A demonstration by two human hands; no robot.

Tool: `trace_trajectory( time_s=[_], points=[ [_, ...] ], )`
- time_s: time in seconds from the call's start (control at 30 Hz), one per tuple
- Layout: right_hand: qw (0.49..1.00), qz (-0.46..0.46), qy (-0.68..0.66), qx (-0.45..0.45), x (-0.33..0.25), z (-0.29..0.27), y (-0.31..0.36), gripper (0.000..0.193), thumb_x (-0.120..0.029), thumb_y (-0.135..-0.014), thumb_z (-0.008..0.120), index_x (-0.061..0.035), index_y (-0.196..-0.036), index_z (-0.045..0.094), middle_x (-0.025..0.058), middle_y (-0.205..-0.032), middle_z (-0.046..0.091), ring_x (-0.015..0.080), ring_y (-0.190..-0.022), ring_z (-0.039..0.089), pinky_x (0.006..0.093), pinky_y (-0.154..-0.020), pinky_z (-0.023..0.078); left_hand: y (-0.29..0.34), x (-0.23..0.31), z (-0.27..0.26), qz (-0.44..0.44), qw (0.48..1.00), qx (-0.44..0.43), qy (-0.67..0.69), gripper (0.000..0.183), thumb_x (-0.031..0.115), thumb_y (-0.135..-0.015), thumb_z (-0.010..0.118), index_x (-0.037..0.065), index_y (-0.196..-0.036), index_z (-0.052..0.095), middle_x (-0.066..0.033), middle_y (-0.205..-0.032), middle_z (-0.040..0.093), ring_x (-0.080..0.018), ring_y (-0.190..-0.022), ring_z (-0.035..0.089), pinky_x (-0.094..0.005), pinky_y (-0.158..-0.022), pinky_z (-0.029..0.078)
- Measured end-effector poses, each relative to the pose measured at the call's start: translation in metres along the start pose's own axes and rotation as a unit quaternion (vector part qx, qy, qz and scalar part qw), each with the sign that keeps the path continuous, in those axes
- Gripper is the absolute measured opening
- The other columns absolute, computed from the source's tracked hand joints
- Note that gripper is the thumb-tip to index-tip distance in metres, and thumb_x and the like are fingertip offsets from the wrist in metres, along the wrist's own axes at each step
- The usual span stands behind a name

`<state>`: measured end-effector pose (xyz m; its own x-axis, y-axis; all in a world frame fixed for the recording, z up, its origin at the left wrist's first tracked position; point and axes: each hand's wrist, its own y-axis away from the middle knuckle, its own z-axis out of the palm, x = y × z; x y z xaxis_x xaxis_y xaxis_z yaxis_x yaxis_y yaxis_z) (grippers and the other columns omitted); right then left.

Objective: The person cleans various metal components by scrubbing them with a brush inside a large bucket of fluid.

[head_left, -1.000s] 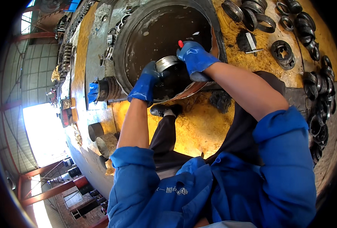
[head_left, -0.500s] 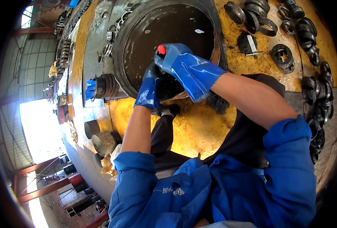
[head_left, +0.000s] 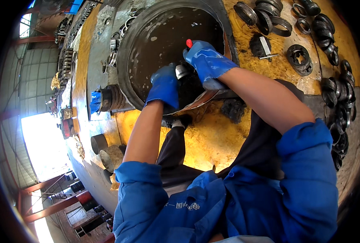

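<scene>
My left hand (head_left: 163,84), in a blue rubber glove, is closed on a shiny round metal part (head_left: 183,72) over the near side of a wide round tub (head_left: 124,67) of dark liquid (head_left: 163,38). To the right, my gloved right hand (head_left: 206,60) is wrapped round a tool with a red handle (head_left: 189,43), whose end sticks up out of the fist. The tool's working end is hidden by the glove. A gap separates the two hands, with the metal part between them.
Dark metal rings (head_left: 265,18) and a slotted disc (head_left: 299,59) lie on the oily yellow floor to the right. Beside the tub stands a dark lump with a T-shaped metal piece (head_left: 265,47). Stacked rings (head_left: 117,97) and short pipe pieces (head_left: 111,157) lie left.
My hands have come apart, the right one moving right and slightly down with the red-handled tool. The shiny metal part now shows between them. The view has shifted slightly.
</scene>
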<state>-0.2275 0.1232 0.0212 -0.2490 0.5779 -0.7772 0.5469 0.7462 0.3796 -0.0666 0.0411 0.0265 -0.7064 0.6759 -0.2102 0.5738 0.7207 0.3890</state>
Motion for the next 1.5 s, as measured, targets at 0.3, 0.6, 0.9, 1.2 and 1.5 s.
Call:
trace_trajectory(
  time_s=[0.3,0.6,0.9,1.2,1.5],
  points=[
    [0.955,-0.209,0.201,-0.057,0.011,0.003,0.013,0.035,-0.024,-0.075,0.072,-0.0072,-0.105,0.078,0.0198,-0.103,0.074,0.0372,-0.096,0.073,0.0408,-0.087,0.059,-0.016,0.009,0.005,-0.024,1.0,-0.009,0.014,0.034,0.018,-0.088,0.07,0.012,-0.122,0.071,-0.0151,-0.124,0.071,-0.0345,-0.116,0.068,-0.0471,-0.092,0.056],
    [0.995,-0.058,-0.037,-0.067,-0.027,-0.015,0.006,0.037,-0.037,-0.091,0.065,-0.0042,-0.105,0.075,0.02,-0.1,0.074,0.0365,-0.095,0.072,0.0408,-0.085,0.056,0.04,-0.034,0.013,0.05,0.918,0.022,0.392,0.059,0.028,-0.062,0.09,0.003,-0.112,0.07,-0.0151,-0.104,0.075,-0.027,-0.1,0.072,-0.039,-0.089,0.055],
    [0.988,-0.122,-0.041,-0.085,-0.064,0.007,0.046,0.033,-0.039,-0.088,0.071,-0.0126,-0.107,0.074,0.0131,-0.096,0.075,0.0266,-0.089,0.073,0.0367,-0.087,0.057,0.04,-0.07,0.064,-0.023,0.941,0.078,0.329,0.079,0.038,-0.065,0.09,0.008,-0.133,0.061,-0.0179,-0.124,0.071,-0.0325,-0.115,0.068,-0.0406,-0.098,0.053],
    [0.996,-0.042,-0.007,-0.082,-0.055,-0.015,0.023,0.043,-0.043,-0.089,0.067,-0.0064,-0.111,0.073,0.0179,-0.107,0.075,0.0337,-0.101,0.071,0.0407,-0.091,0.056,0.035,-0.03,0.015,-0.06,0.976,0.037,0.205,0.075,0.038,-0.071,0.085,0.011,-0.137,0.06,-0.0189,-0.127,0.068,-0.0358,-0.121,0.064,-0.0471,-0.101,0.052],
    [1.0,-0.002,0.013,-0.008,-0.014,-0.011,-0.028,0.043,-0.045,-0.087,0.071,-0.0042,-0.098,0.075,0.0134,-0.09,0.076,0.0246,-0.081,0.074,0.0377,-0.081,0.058,0.031,-0.035,0.032,-0.052,0.958,0.07,0.275,0.069,0.028,-0.068,0.088,0.013,-0.131,0.063,-0.0148,-0.126,0.069,-0.0333,-0.12,0.064,-0.0428,-0.102,0.052]
  ],
)
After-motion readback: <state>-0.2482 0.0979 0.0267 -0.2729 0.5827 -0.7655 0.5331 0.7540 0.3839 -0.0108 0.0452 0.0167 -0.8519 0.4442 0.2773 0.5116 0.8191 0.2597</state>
